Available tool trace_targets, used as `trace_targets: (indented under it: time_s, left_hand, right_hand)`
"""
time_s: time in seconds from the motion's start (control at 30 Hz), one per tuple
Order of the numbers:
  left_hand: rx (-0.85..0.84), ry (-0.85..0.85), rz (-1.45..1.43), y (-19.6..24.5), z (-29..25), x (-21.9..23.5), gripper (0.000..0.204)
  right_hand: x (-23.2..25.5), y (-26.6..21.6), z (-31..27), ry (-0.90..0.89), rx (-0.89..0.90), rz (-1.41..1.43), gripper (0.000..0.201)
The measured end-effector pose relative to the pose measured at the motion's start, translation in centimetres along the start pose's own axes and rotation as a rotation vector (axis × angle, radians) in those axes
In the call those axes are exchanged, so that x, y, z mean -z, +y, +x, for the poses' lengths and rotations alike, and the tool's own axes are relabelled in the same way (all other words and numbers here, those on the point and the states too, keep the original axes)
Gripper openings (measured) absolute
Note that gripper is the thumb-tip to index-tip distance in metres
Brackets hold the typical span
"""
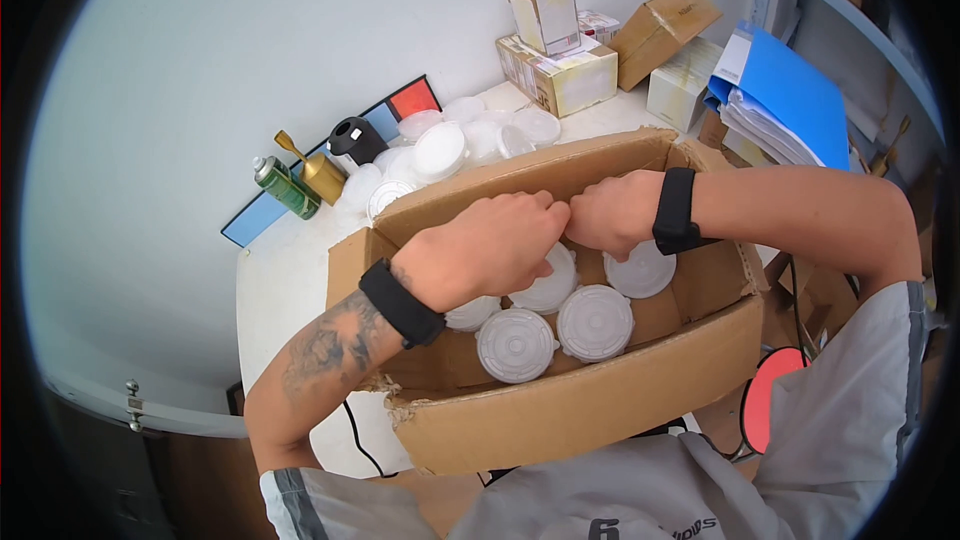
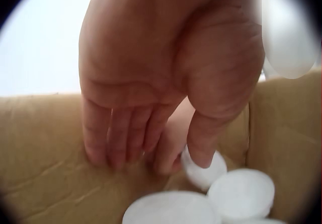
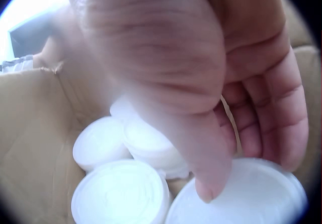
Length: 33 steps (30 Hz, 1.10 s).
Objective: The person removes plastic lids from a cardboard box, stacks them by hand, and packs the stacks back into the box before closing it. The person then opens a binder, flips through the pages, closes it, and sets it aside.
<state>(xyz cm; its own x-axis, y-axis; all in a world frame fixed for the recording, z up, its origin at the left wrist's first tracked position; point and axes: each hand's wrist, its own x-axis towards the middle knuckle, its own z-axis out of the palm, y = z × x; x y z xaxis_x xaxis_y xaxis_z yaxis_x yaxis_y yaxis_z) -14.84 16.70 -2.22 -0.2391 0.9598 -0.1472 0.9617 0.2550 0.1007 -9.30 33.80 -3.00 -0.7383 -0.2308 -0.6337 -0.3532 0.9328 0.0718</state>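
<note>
My left hand [image 1: 497,245] hangs over the cardboard box [image 1: 580,410] from the left. In the left wrist view its fingers [image 2: 128,133] point down along the cardboard wall. My right hand [image 1: 612,212] reaches in from the right, the two hands meeting near the far wall. Beneath the right hand lies a round white lidded tub [image 1: 642,273]; in the right wrist view my thumb [image 3: 209,178] overlaps its lid, with the fingers loosely bent beyond it. Several similar tubs [image 1: 515,345] stand in the box, partly hidden by the left hand. No tub shows in the left hand.
Behind the box, a pile of clear and white lids and tubs [image 1: 440,150] is heaped on the white table [image 1: 275,290]. A green spray can [image 1: 287,188] stands left. Small cartons [image 1: 560,75] and a blue folder [image 1: 790,90] are at the back right.
</note>
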Motion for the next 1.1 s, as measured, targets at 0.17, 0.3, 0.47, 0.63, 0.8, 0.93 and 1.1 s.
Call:
trace_targets:
  time_s: [0.17, 0.3, 0.47, 0.63, 0.8, 0.93, 1.1]
  left_hand:
    - [0.003, -0.268, 0.04, 0.1, 0.9, -3.7, 0.07]
    - [0.072, -0.206, 0.046, 0.4, -0.1, -4.7, 0.072]
    - [0.053, -0.072, 0.034, 0.2, -0.7, -5.3, 0.075]
    - [0.074, -0.093, 0.084, 1.0, -0.5, -3.8, 0.081]
    - [0.085, -0.07, 0.175, 1.0, -0.6, -3.1, 0.075]
    - [0.1, -0.056, 0.255, 0.7, -0.8, -2.4, 0.035]
    - [0.212, -0.227, 0.197, 0.8, -1.8, 1.1, 0.021]
  right_hand:
    - [-1.2, -0.5, 0.8, -0.169, 0.007, -0.122, 0.054]
    - [-1.4, -0.1, 1.6, -0.225, 0.042, -0.199, 0.047]
    - [1.3, 0.2, 0.1, -0.169, 0.033, -0.192, 0.041]
    - [3.4, 1.6, -3.6, 0.08, 0.123, 0.0, 0.021]
    - [3.7, 3.2, -7.3, 0.459, 0.202, 0.234, 0.03]
    - [5.4, 4.7, -9.2, 0.808, 0.132, 0.272, 0.033]
    - [6.8, 7.1, -7.1, 1.068, 0.045, 0.569, 0.032]
